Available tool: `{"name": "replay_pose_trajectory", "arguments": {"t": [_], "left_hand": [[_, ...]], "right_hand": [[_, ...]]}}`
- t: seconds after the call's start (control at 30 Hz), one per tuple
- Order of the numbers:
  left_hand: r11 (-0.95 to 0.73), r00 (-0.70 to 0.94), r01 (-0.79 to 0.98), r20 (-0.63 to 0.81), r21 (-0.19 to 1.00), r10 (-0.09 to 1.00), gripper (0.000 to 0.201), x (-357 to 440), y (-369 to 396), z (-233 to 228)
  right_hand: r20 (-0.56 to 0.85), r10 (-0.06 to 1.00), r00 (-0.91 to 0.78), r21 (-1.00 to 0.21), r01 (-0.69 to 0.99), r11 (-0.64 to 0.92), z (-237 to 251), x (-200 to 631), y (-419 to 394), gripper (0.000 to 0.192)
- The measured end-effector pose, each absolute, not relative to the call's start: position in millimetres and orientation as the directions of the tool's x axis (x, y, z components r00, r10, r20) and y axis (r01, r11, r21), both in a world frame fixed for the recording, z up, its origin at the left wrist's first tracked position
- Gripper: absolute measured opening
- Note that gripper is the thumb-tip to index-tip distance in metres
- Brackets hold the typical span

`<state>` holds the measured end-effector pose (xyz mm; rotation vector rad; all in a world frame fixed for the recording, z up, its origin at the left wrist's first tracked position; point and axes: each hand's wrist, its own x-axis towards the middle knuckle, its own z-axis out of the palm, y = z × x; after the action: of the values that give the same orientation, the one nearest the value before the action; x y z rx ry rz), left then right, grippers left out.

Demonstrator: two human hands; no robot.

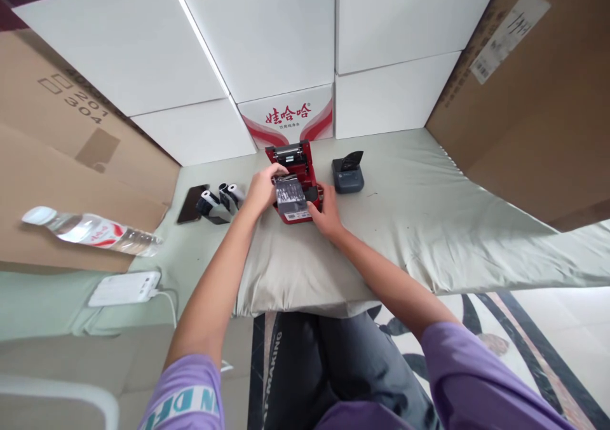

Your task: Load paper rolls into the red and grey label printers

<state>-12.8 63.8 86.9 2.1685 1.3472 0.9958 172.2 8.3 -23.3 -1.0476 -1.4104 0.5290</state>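
Observation:
A red label printer [296, 218] stands on the cloth-covered table with its lid [290, 154] raised toward the back. Over its front hangs a dark, shiny printer ribbon [290, 195] with pale marks on it. My left hand [265, 188] is closed at the printer's left side, its fingers on the upper end of the ribbon. My right hand [328, 211] grips the printer's right side, thumb near the ribbon's lower edge. The fingers partly cover the printer's inside.
A small dark printer [348, 176] sits to the right. On the left are several rolls [222, 202], a phone [191, 204], a water bottle [95, 230] and a white power bank [124, 289] with a cable. White boxes [286, 42] and brown cartons [538, 112] wall the table.

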Motion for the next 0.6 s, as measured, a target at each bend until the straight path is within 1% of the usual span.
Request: {"name": "replay_pose_trajectory", "arguments": {"t": [0.07, 0.13, 0.27, 0.37, 0.43, 0.53, 0.6], "left_hand": [[-0.465, 0.317, 0.683, 0.345, 0.563, 0.883, 0.026, -5.4, 69.4, 86.1], [-0.463, 0.345, 0.731, 0.314, 0.501, 0.884, 0.027, 1.8, 78.0, 83.9], [-0.490, 0.418, 0.736, 0.256, 0.467, 0.872, 0.032, 8.1, 97.5, 80.4], [-0.487, 0.452, 0.772, 0.186, 0.408, 0.873, 0.037, 8.6, 106.4, 82.3], [-0.508, 0.493, 0.796, 0.134, 0.329, 0.860, 0.035, 10.8, 108.4, 84.9], [-0.514, 0.506, 0.841, 0.087, 0.168, 0.858, 0.028, 17.4, 109.2, 87.8], [-0.476, 0.476, 0.871, 0.032, 0.120, 0.879, 0.023, 20.7, 110.9, 87.8]], "right_hand": [[0.537, 0.831, 0.148, -0.829, 0.273, 0.487, -24.1, 172.3, 8.9, 0.059], [0.545, 0.824, 0.157, -0.824, 0.282, 0.491, -24.4, 172.5, 9.4, 0.059], [0.551, 0.819, 0.159, -0.816, 0.308, 0.490, -23.2, 172.9, 9.7, 0.058], [0.544, 0.826, 0.149, -0.816, 0.323, 0.479, -22.5, 173.3, 9.7, 0.059], [0.540, 0.828, 0.147, -0.816, 0.333, 0.473, -22.8, 173.5, 9.9, 0.058], [0.543, 0.826, 0.150, -0.814, 0.337, 0.474, -23.4, 173.9, 9.9, 0.057], [0.538, 0.829, 0.152, -0.817, 0.336, 0.469, -22.9, 174.1, 9.4, 0.058]]}}
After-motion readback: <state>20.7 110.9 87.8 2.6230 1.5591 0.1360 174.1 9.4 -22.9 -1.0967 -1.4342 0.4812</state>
